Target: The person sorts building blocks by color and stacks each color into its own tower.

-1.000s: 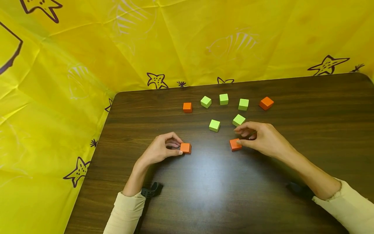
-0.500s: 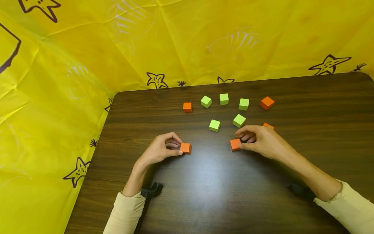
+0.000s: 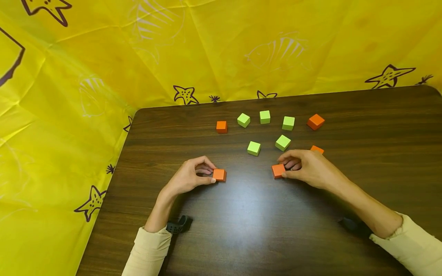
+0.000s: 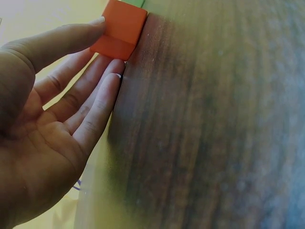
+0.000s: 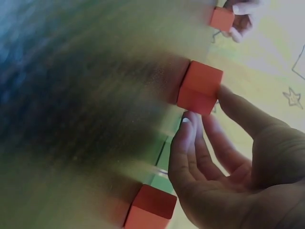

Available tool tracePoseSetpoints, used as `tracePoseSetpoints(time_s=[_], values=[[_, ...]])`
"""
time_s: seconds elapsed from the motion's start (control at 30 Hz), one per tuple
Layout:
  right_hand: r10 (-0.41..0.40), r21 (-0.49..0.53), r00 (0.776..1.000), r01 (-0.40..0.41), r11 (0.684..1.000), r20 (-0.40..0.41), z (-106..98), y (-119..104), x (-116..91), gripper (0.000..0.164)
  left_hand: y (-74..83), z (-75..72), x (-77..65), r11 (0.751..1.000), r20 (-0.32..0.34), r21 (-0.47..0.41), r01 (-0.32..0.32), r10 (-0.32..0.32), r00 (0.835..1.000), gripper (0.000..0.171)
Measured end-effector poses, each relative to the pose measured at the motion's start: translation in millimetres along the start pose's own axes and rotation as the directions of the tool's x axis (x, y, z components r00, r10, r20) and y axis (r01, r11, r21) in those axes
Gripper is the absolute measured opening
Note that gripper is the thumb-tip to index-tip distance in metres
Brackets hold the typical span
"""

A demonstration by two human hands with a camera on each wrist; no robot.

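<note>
Apparently, two small orange blocks are held at once on the dark wooden table [image 3: 241,214], well apart from each other. The first orange block [image 3: 219,174] is pinched at its left end by the left hand [image 3: 191,174], the thumb [image 4: 71,40] set on its near side and a forefinger on its far side, while the remaining fingers are left loosely bent. The second orange block [image 3: 277,171] is taken at its right end by the right hand [image 3: 312,166] in what looks like a matching pinch; the forefinger's exact contact is hidden by the block in the wrist view. Both blocks are seen resting flat, just short of the near green blocks [image 3: 254,148]. Judged by their look, they should be light, stiff and hard to damage, though the smooth faces may be found slightly slippery. A hold is best taken low on two opposite upright faces, with the fingertips kept square, since a corner grip could let the block be twisted. Behind the right hand, another orange block [image 3: 317,149] is partly hidden.
</note>
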State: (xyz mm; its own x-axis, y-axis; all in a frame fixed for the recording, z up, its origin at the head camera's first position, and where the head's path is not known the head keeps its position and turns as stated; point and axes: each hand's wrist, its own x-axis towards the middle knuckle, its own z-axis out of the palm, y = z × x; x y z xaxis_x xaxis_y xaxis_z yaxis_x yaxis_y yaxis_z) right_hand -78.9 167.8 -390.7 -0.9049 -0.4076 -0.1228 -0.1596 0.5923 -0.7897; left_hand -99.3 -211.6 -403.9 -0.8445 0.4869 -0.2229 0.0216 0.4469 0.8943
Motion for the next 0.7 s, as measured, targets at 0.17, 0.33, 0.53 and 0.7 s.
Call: tracePoseSetpoints(time_s=[0.17, 0.33, 0.53, 0.7], values=[[-0.011, -0.01, 1.0, 0.011, 1.0, 0.017, 1.2, 0.8, 0.6, 0.034, -0.3, -0.2, -0.2, 1.0, -0.001, 0.006, -0.005, 0.005, 1.0, 0.031], [-0.005, -0.014, 1.0, 0.005, 1.0, 0.022, 2.5, 1.6, 1.0, 0.031, -0.2, -0.8, 0.1, 1.0, 0.006, -0.001, 0.004, -0.004, 1.0, 0.031], [0.001, -0.016, 1.0, -0.001, 1.0, -0.006, 3.0, 0.4, 1.3, 0.03, -0.1, -1.1, 0.3, 1.0, 0.009, -0.005, 0.004, -0.004, 1.0, 0.031], [-0.004, -0.013, 1.0, 0.003, 1.0, -0.028, 2.7, -0.4, 1.7, 0.029, -0.9, -1.3, 0.8, 1.0, 0.006, 0.003, 0.002, -0.002, 1.0, 0.031]])
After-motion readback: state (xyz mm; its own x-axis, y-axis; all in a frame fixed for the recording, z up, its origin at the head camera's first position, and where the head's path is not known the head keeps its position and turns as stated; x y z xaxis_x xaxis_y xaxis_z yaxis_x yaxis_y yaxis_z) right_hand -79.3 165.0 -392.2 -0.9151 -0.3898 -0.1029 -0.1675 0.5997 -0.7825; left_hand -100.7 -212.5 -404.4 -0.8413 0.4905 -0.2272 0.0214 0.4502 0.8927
